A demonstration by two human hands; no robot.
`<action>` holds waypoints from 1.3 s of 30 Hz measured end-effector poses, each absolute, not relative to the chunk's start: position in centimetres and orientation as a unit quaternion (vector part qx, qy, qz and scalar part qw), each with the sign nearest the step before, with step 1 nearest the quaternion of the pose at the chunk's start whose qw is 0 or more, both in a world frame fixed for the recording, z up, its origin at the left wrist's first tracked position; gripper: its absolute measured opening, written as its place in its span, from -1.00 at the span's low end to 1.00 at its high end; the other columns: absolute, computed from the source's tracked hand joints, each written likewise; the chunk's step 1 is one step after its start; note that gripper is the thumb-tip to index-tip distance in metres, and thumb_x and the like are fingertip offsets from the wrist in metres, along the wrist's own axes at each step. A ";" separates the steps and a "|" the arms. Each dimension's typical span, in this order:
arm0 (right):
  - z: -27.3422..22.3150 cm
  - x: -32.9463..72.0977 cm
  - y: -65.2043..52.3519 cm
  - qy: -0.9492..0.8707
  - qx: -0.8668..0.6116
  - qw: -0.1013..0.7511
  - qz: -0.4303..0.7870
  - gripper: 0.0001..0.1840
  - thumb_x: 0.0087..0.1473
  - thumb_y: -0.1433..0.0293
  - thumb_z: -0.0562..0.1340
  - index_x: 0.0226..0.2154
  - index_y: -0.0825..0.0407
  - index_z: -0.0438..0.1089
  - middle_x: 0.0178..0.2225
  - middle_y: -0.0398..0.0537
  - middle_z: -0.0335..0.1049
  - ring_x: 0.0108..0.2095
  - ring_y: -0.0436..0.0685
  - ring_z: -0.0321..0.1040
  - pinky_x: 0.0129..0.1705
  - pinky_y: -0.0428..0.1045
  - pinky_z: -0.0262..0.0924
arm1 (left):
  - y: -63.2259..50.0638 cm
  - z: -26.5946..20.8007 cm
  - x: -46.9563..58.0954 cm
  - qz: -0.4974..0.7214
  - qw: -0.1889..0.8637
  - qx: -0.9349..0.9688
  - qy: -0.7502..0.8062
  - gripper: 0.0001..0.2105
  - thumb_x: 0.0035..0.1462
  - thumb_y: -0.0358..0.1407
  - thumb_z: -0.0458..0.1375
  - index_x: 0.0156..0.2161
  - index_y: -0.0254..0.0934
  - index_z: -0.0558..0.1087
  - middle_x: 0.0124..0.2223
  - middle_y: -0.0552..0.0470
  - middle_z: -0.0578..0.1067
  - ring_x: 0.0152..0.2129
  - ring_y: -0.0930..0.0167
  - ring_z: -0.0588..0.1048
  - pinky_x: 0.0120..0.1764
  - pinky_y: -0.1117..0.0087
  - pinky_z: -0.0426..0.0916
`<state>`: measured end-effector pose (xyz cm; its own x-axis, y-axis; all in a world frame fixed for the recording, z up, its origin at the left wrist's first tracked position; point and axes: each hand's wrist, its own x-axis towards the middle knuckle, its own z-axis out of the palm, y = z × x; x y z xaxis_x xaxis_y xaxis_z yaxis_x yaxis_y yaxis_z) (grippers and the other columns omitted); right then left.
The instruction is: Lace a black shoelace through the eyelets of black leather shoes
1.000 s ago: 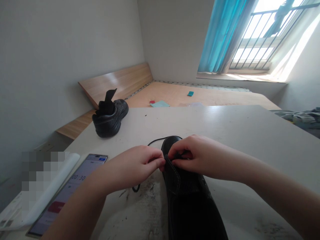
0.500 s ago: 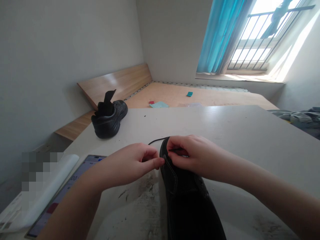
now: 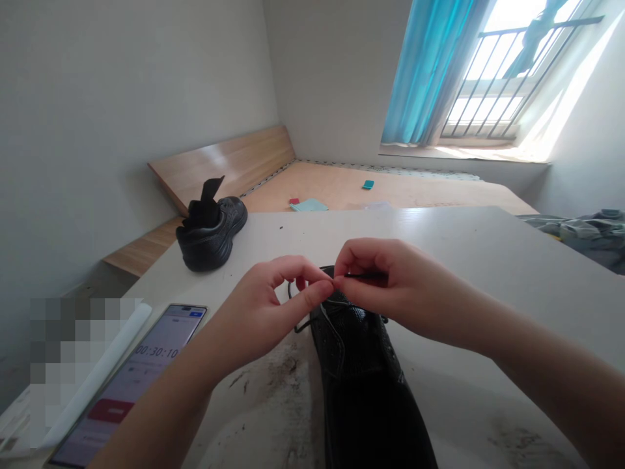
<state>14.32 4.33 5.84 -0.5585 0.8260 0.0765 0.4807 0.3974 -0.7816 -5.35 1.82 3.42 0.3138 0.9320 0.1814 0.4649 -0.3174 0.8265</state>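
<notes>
A black leather shoe [image 3: 351,332] lies on the white table with its toe pointing away from me and its dark opening nearest to me. Over the toe end, my left hand [image 3: 293,286] and my right hand [image 3: 375,273] meet at the fingertips, both pinching a thin black shoelace [image 3: 366,275]. A stretch of it crosses inside my right fingers. Thin loops of lace hang at the shoe's left side and run over its front. The exact spot of the pinch is partly hidden by my fingers.
A second black shoe [image 3: 209,228] stands at the table's far left, something black sticking out of it. A phone [image 3: 161,365] with a running timer lies at the left, beside a white object [image 3: 107,371]. Beyond the white table [image 3: 463,293] is a wooden surface [image 3: 336,182] with small items.
Both hands have risen off the shoe front and come together at the fingertips. The shoe's lacing area and loops of lace now show beneath them.
</notes>
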 end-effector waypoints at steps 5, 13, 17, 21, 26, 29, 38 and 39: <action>5.8 14.4 4.6 -0.792 -0.421 0.211 0.388 -0.78 0.11 0.20 0.21 -0.37 0.01 0.40 -0.54 -0.21 0.27 -0.53 -0.03 0.09 -0.55 -0.09 -0.04 | 2.1 3.1 -5.3 0.307 0.369 0.731 0.485 -0.81 0.18 -0.15 0.18 -0.34 -0.20 0.56 -0.37 0.12 0.55 -0.38 0.41 0.43 -0.30 0.42 0.27; 5.3 14.0 5.3 -0.718 -0.416 0.245 0.502 -0.69 0.11 0.48 0.05 -0.30 0.04 0.51 -0.49 -0.13 0.36 -0.45 0.01 0.26 -0.41 -0.09 0.14 | 2.6 2.1 -4.4 0.329 0.484 0.645 0.491 -0.80 0.13 -0.18 0.23 -0.29 -0.27 0.60 -0.29 0.02 0.63 -0.30 0.34 0.53 -0.25 0.40 0.34; 4.7 13.9 4.9 -0.731 -0.454 0.258 0.440 -0.62 0.27 0.29 0.02 0.02 -0.05 0.43 -0.15 -0.04 0.45 -0.11 0.11 0.33 -0.03 0.03 0.20 | 2.6 1.9 -4.1 0.339 0.453 0.645 0.514 -0.71 0.17 -0.10 0.17 -0.30 -0.29 0.62 -0.33 0.00 0.63 -0.32 0.31 0.52 -0.29 0.38 0.32; 4.5 14.0 4.8 -0.774 -0.421 0.198 0.430 -0.46 0.33 0.08 -0.10 0.19 -0.10 0.27 0.11 0.00 0.20 0.19 0.18 0.06 0.29 0.17 -0.12 | 2.5 1.9 -4.0 0.381 0.405 0.653 0.514 -0.73 0.19 -0.13 0.15 -0.21 -0.24 0.63 -0.29 0.04 0.64 -0.31 0.32 0.51 -0.28 0.38 0.31; 4.0 14.5 5.4 -0.800 -0.380 0.116 0.450 -0.42 0.35 0.07 -0.14 0.36 -0.32 -0.21 0.31 -0.13 -0.16 0.34 0.17 -0.31 0.36 0.25 -0.42 | 2.3 1.7 -3.9 0.386 0.456 0.642 0.481 -0.79 0.18 -0.20 0.19 -0.19 -0.22 0.63 -0.27 0.07 0.64 -0.25 0.34 0.51 -0.19 0.40 0.33; 3.7 14.7 6.0 -0.813 -0.323 0.129 0.466 -0.37 0.34 0.07 -0.09 0.37 -0.15 -0.15 0.30 -0.06 -0.08 0.32 0.12 -0.18 0.36 0.16 -0.29 | 2.3 1.7 -3.9 0.390 0.539 0.603 0.441 -0.86 0.15 -0.24 0.24 -0.27 -0.20 0.64 -0.31 0.10 0.63 -0.24 0.38 0.51 -0.16 0.44 0.34; 3.8 13.9 4.9 -0.801 -0.322 0.406 0.298 -0.90 0.11 0.43 0.28 -0.44 0.06 0.43 -0.53 -0.21 0.40 -0.50 -0.06 0.29 -0.45 -0.12 0.18 | 2.3 1.8 -3.8 0.434 0.579 0.577 0.379 -0.87 0.18 -0.28 0.23 -0.28 -0.18 0.65 -0.31 0.09 0.64 -0.29 0.43 0.52 -0.11 0.46 0.34; 4.0 13.8 4.6 -0.798 -0.320 0.407 0.308 -0.89 0.14 0.44 0.24 -0.40 0.06 0.46 -0.52 -0.20 0.43 -0.50 -0.06 0.31 -0.44 -0.12 0.19 | 2.3 1.7 -3.8 0.436 0.579 0.577 0.376 -0.87 0.18 -0.27 0.23 -0.27 -0.18 0.65 -0.31 0.09 0.64 -0.30 0.44 0.51 -0.12 0.47 0.34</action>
<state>13.82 4.59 3.96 -0.4643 0.7614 0.4524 0.2595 0.6054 -0.7525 -3.81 2.27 1.70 0.3367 0.9391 0.0691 -0.0710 -0.0479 0.9963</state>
